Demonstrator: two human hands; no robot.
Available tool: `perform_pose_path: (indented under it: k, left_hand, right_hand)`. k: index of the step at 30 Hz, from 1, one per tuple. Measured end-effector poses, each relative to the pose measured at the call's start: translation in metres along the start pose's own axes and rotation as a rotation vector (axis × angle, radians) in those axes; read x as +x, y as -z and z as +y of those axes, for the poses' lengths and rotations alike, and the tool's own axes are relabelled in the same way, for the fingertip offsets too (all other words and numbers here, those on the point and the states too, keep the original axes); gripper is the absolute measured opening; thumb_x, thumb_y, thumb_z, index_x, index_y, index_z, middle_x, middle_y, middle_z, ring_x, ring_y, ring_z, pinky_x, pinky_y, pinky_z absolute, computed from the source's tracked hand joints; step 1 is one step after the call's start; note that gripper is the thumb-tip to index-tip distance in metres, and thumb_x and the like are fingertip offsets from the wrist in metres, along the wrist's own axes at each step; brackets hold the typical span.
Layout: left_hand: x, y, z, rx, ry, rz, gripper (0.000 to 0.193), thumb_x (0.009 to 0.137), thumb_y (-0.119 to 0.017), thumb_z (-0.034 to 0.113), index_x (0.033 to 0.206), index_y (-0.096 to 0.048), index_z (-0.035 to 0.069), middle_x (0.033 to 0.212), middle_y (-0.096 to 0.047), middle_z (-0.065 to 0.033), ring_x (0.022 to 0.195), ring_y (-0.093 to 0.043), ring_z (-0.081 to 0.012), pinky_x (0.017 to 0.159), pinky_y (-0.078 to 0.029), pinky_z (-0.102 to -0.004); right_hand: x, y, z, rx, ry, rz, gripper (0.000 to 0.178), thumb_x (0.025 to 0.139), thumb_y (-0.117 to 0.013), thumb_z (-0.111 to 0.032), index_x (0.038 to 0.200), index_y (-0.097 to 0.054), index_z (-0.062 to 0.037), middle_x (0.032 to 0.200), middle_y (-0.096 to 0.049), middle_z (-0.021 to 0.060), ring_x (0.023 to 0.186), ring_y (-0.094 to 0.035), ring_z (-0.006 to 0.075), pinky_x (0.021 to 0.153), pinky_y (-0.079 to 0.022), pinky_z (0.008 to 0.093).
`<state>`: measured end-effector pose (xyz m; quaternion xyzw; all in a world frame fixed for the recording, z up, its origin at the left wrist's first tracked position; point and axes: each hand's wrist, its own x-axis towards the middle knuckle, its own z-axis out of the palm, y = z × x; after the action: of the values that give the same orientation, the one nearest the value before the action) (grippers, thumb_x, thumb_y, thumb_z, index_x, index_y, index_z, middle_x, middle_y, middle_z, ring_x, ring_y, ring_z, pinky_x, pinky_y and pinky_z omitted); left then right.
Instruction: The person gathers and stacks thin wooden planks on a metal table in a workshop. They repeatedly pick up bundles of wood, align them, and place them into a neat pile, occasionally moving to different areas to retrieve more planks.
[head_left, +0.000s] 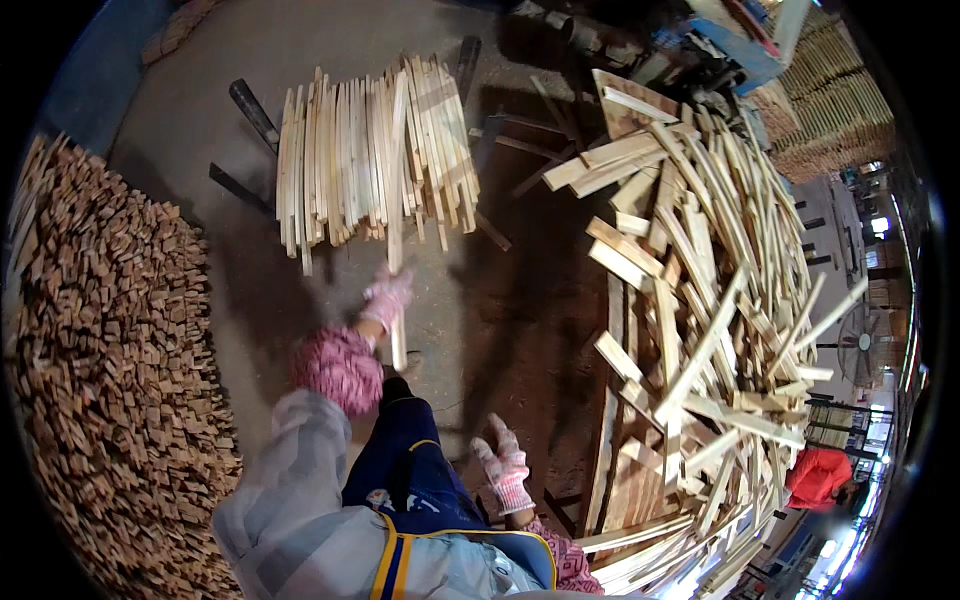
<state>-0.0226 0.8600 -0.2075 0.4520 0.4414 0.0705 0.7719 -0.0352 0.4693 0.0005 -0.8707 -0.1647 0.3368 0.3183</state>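
My left hand, in a pinkish-white work glove, is closed round a long, narrow wooden strip. One end of the strip pokes out below the glove; its far part lies over a stack of wooden strips laid side by side ahead of me. Lower and to the right, my right hand wears a similar glove and holds nothing. Its fingers are apart, and it hangs between my body and a big heap of loose strips on the right.
Dark metal posts stand beside the stack. A tall wall of piled wood pieces fills the left side. Bundled strips are stacked at the far right. A person in red is beyond the heap. Concrete floor shows between.
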Motion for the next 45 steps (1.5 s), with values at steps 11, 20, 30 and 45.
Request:
perform_pose_path:
  k: [11, 20, 30, 45]
  left_hand:
    - [0.197, -0.038, 0.096, 0.66, -0.014, 0.335, 0.081, 0.098, -0.051, 0.036, 0.159, -0.001, 0.022, 0.157, -0.033, -0.0168, 0.129, -0.051, -0.0314, 0.105, -0.042, -0.0411]
    - [0.184, -0.067, 0.137, 0.54, 0.14, 0.329, 0.081, 0.098, -0.048, 0.048, 0.159, 0.0, 0.025, 0.153, -0.037, -0.0204, 0.129, -0.051, -0.0352, 0.098, -0.047, -0.0439]
    - [0.204, -0.033, 0.143, 0.899, -0.013, 0.209, 0.08, 0.097, -0.054, 0.049, 0.155, -0.016, 0.009, 0.122, -0.061, -0.0164, 0.1, -0.061, -0.0254, 0.084, -0.051, -0.0375]
    - [-0.114, -0.308, 0.016, 0.802, -0.778, -0.514, 0.039, 0.094, -0.064, 0.025, 0.131, -0.062, 0.011, 0.116, -0.064, -0.012, 0.105, -0.062, -0.023, 0.091, -0.05, -0.0313]
  right_hand:
    - [0.106, -0.01, -0.026, 0.264, -0.362, -0.127, 0.051, 0.091, -0.07, -0.01, 0.138, -0.053, -0.0029, 0.116, -0.066, 0.0098, 0.101, -0.063, 0.0167, 0.088, -0.053, 0.0299]
    - [0.137, -0.001, -0.025, 0.327, -0.366, -0.073, 0.047, 0.091, -0.068, -0.007, 0.136, -0.054, -0.0021, 0.113, -0.066, 0.009, 0.102, -0.062, 0.0163, 0.09, -0.053, 0.0299]
    - [0.132, 0.019, -0.05, 0.162, -0.215, -0.093, 0.049, 0.089, -0.064, -0.029, 0.128, -0.059, -0.0001, 0.11, -0.067, 0.0218, 0.101, -0.066, 0.0357, 0.089, -0.051, 0.042]
    - [-0.028, 0.071, 0.035, 0.257, -0.11, 0.131, 0.053, 0.092, -0.06, -0.039, 0.133, -0.056, -0.006, 0.126, -0.061, 0.0244, 0.118, -0.056, 0.0393, 0.101, -0.045, 0.0426]
